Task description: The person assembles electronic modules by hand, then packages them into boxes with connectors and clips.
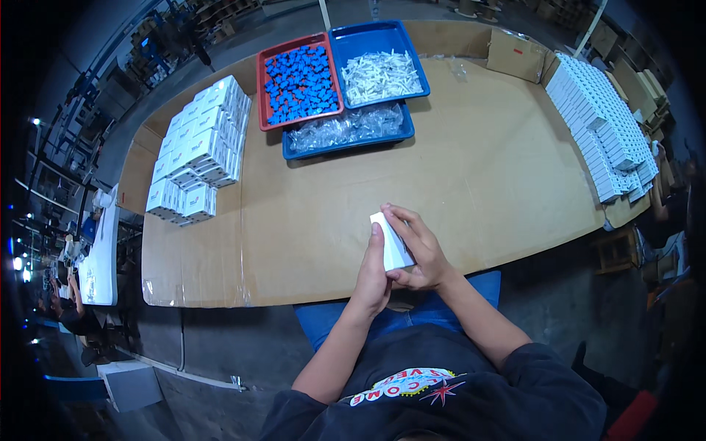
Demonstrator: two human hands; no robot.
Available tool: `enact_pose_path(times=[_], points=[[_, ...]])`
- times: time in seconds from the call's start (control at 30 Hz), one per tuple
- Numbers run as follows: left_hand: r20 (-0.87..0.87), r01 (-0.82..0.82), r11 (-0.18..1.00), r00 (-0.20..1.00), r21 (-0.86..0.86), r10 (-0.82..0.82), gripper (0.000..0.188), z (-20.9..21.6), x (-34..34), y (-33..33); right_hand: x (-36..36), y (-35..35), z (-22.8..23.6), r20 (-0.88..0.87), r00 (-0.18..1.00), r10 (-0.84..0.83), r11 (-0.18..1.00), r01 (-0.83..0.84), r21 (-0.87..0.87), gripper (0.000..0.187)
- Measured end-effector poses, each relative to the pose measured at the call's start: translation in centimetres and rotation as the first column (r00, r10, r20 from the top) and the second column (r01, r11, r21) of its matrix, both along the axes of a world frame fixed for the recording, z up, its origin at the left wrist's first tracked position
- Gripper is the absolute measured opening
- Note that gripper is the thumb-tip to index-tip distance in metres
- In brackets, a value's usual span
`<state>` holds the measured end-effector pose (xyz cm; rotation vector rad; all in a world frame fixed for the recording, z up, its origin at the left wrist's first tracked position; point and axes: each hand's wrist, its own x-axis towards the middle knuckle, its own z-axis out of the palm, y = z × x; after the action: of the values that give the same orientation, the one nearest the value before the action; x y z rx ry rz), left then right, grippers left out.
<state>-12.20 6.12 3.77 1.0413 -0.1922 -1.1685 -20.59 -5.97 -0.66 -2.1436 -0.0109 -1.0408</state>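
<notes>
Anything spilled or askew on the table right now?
I see nothing spilled. The right-hand white box stack looks slightly askew: its near end is uneven, with boxes stepped rather than flush.

The hands partly cover the white box. The upper blue tray hides the back of the lower blue tray. A co-worker at far left is blurred; the lower edge cuts off the black T-shirt.
</notes>
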Motion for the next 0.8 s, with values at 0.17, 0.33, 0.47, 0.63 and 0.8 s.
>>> enact_pose_path(times=[0.17, 0.33, 0.47, 0.63, 0.8], points=[[0.006, 0.041, 0.999, 0.999, 0.008, -0.041, 0.072, -1.0, 0.5, -1.6, 1.1, -1.1, -2.5, 0.079, 0.994, -0.074, 0.997, 0.076, -0.022, 0.093], [0.029, -0.037, 0.999, 0.999, 0.015, 0.036, 0.071, -1.9, 0.8, -2.5, 2.3, -1.3, -4.0, 0.162, 0.981, -0.11, 0.994, 0.113, -0.011, 0.089], [-0.005, -0.047, 0.999, 0.999, 0.023, 0.047, 0.07, -2.7, 1.1, -2.5, 2.8, -1.0, -4.7, 0.17, 0.978, -0.123, 0.992, 0.127, -0.013, 0.086], [0.003, -0.034, 0.998, 0.999, 0.051, 0.034, 0.07, -2.9, 1.2, -2.6, 2.8, -1.0, -4.9, 0.164, 0.978, -0.127, 0.991, 0.132, -0.015, 0.084], [0.001, 0.002, 0.995, 1.0, 0.095, -0.003, 0.069, -3.3, 1.5, -2.7, 2.7, -1.0, -5.1, 0.152, 0.98, -0.129, 0.991, 0.131, -0.002, 0.082]])
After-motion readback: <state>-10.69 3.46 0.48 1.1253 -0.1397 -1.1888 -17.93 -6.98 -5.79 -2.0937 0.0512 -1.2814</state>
